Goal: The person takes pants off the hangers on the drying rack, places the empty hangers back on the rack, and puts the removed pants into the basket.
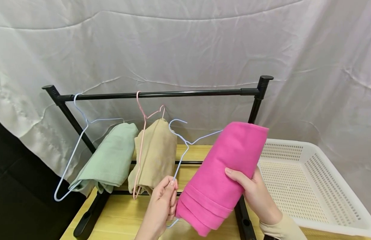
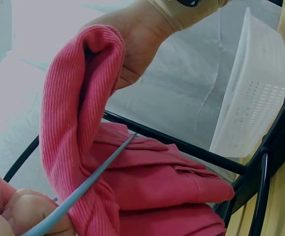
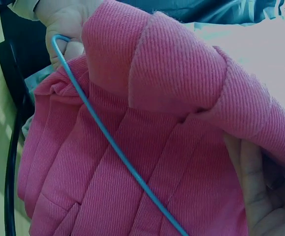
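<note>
My left hand pinches the side of a light blue wire hanger whose hook is off the rail. A folded pink cloth, finely ribbed in the wrist views, lies through the hanger. Its folds hide most of the hanger's bottom bar and right side. My right hand grips the cloth's right edge, thumb on the front and fingers behind. In the right wrist view, the blue wire crosses in front of the folds, and the left hand shows at its far end.
A black rack's rail carries a blue hanger with green cloth and a pink hanger with beige cloth. At right on the wooden table stands a white perforated basket. Grey fabric hangs behind.
</note>
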Demonstrator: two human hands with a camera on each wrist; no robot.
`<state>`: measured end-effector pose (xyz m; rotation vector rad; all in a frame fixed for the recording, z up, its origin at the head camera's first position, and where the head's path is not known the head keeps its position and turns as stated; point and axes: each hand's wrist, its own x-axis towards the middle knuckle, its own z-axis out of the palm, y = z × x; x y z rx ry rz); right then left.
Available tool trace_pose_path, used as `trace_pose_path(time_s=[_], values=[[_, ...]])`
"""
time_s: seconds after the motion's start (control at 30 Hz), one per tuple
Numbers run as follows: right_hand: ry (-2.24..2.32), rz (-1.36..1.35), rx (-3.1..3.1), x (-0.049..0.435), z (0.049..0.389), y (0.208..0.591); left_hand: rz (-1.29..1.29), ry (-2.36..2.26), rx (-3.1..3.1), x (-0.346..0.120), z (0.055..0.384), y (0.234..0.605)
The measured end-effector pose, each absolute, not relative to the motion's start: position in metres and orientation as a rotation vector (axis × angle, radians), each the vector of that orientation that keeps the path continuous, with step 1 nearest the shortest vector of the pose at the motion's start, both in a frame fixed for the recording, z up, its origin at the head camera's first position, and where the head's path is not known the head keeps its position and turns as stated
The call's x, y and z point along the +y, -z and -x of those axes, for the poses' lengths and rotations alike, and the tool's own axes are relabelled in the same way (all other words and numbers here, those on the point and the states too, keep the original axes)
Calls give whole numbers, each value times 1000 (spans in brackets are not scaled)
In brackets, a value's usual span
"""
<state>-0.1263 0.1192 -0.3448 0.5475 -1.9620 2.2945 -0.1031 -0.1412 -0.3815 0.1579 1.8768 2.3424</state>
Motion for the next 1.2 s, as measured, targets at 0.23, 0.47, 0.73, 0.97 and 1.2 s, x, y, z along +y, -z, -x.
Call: trace_pose_path(time_s=[0.23,0.47,0.73,0.97,1.2], values=[[-2335,-559,-1867,119,121,338,-157,-2369,1871,-144,102,383],[-2329,-579,-1812,123,119,332,-138,-2384,1857,-148,101,384],[-2331,-606,-1829,129,115,327,-140,-2394,1827,-150,101,386],[-2300,-648,-1788,133,111,328,-154,-2413,1788,-151,100,388],[-2281,-702,-1788,137,100,322,-167,-2426,1738,-154,99,389]])
